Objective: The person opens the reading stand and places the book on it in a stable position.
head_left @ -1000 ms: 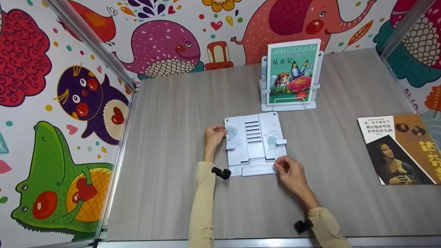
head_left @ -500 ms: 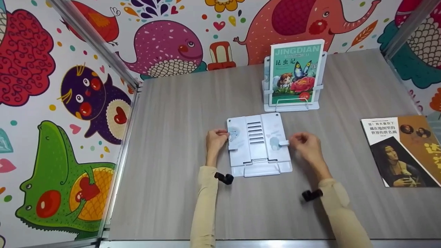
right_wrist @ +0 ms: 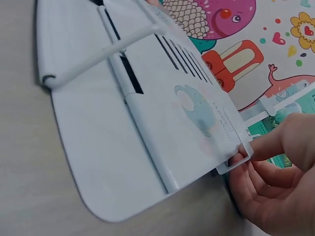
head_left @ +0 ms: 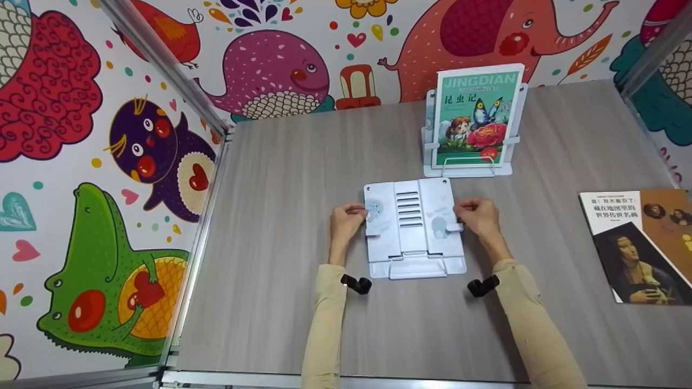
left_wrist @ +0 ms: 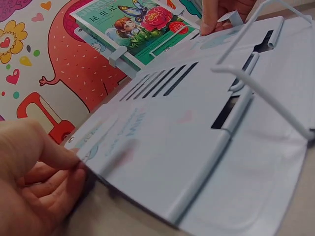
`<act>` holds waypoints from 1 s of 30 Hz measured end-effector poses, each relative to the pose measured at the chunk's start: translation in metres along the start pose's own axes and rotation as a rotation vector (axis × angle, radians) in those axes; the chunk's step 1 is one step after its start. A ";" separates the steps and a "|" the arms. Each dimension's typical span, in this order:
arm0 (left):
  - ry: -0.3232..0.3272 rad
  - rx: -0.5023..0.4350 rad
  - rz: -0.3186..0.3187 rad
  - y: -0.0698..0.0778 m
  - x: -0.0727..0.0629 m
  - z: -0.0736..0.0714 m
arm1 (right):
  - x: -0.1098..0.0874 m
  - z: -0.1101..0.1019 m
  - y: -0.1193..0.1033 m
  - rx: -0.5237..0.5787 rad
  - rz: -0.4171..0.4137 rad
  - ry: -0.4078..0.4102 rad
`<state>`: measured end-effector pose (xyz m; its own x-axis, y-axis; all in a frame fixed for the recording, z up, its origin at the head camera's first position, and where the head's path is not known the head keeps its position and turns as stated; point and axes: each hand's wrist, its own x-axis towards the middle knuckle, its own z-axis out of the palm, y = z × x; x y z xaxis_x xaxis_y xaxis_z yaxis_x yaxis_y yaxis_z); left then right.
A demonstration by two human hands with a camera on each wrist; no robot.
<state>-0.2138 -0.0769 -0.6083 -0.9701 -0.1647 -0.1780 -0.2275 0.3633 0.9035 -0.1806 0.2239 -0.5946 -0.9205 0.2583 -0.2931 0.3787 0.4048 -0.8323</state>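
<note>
A white book stand (head_left: 383, 247) lies on the table, with slots down its middle and a wire page holder at its front. My left hand (head_left: 347, 224) pinches the stand's left edge; in the left wrist view the thumb of that hand (left_wrist: 29, 157) is on top and the fingers are beneath. On the opposite side my right hand (head_left: 480, 219) pinches the right edge, just above a small side clip (head_left: 454, 227). In the right wrist view, thumb and fingers of that hand (right_wrist: 275, 182) close on the edge at the clip. The panel appears slightly raised off its base.
Behind, a similar white stand (head_left: 430, 162) holds a green book (head_left: 478, 119) upright. At the right lies a brown and white book (head_left: 635, 246) with a painted portrait. A metal frame (head_left: 205, 216) and cartoon-printed walls border the grey wooden table (head_left: 270, 227).
My right hand has left the stand's lower right corner, moved up and taken hold of its right edge. My left hand stays at the left edge. The whole view has shifted slightly.
</note>
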 end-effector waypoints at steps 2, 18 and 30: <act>0.001 -0.030 0.020 0.002 -0.002 -0.002 | -0.001 -0.002 -0.002 0.047 0.028 -0.014; 0.069 -0.155 0.215 0.031 -0.020 -0.020 | -0.016 -0.022 -0.017 0.206 -0.118 -0.013; 0.022 -0.213 0.361 0.030 -0.035 -0.031 | -0.032 -0.032 -0.015 0.231 -0.263 -0.009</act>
<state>-0.1841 -0.0886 -0.5632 -0.9819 -0.0815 0.1711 0.1516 0.2038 0.9672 -0.1540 0.2379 -0.5577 -0.9850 0.1629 -0.0575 0.0972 0.2475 -0.9640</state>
